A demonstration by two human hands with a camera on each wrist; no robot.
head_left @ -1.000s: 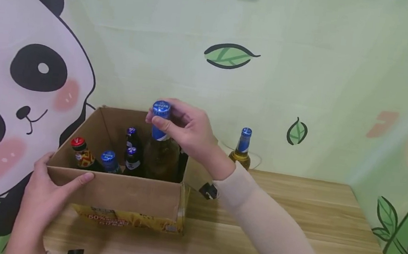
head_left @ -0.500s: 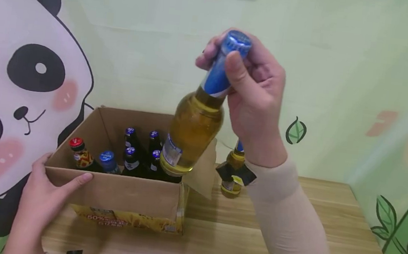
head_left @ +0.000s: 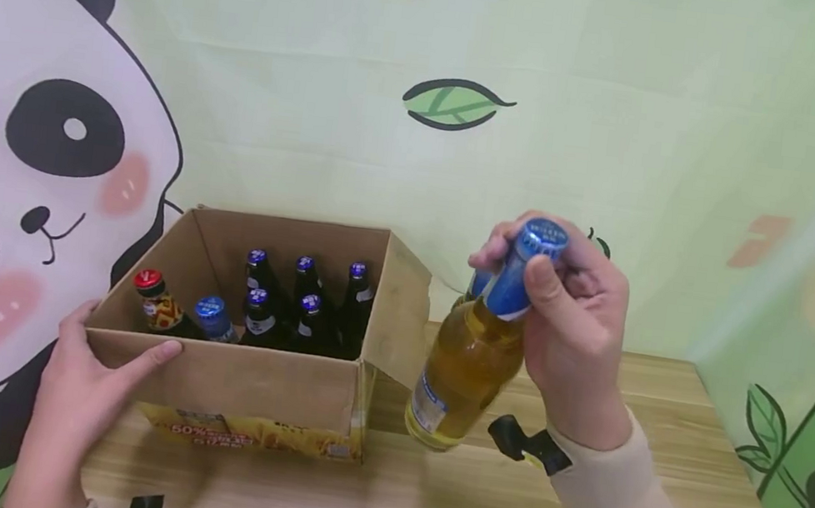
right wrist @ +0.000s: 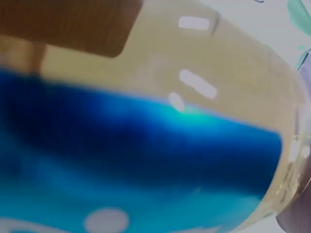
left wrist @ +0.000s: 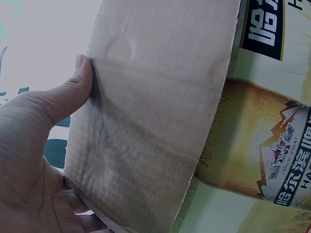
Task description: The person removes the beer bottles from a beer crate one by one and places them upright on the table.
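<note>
My right hand (head_left: pixel 580 332) grips a beer bottle (head_left: pixel 474 362) by its blue-foiled neck, just under the blue cap. The bottle is tilted and hangs above the table, right of the cardboard box (head_left: pixel 227 380). Its blue label (right wrist: pixel 146 145) fills much of the right wrist view. My left hand (head_left: pixel 86 385) holds the box at its front left corner; in the left wrist view the thumb lies along the edge of a cardboard flap (left wrist: pixel 150 111) and some fingers are behind it. Inside the box stand several dark blue-capped bottles (head_left: pixel 259 325), a red-capped bottle (head_left: pixel 158 305) and a lighter-blue-capped one (head_left: pixel 213 317).
A second beer bottle (head_left: pixel 478 283) stands behind the held one, mostly hidden by it. The box's right flap (head_left: pixel 401 312) sticks outward. Bare wood shows on the table (head_left: pixel 655 467) to the right, with a printed cloth (head_left: pixel 658 107) behind.
My right hand has lifted the beer bottle out of the box, carried it to the right and lowered it over the table. My left hand stays on the box corner.
</note>
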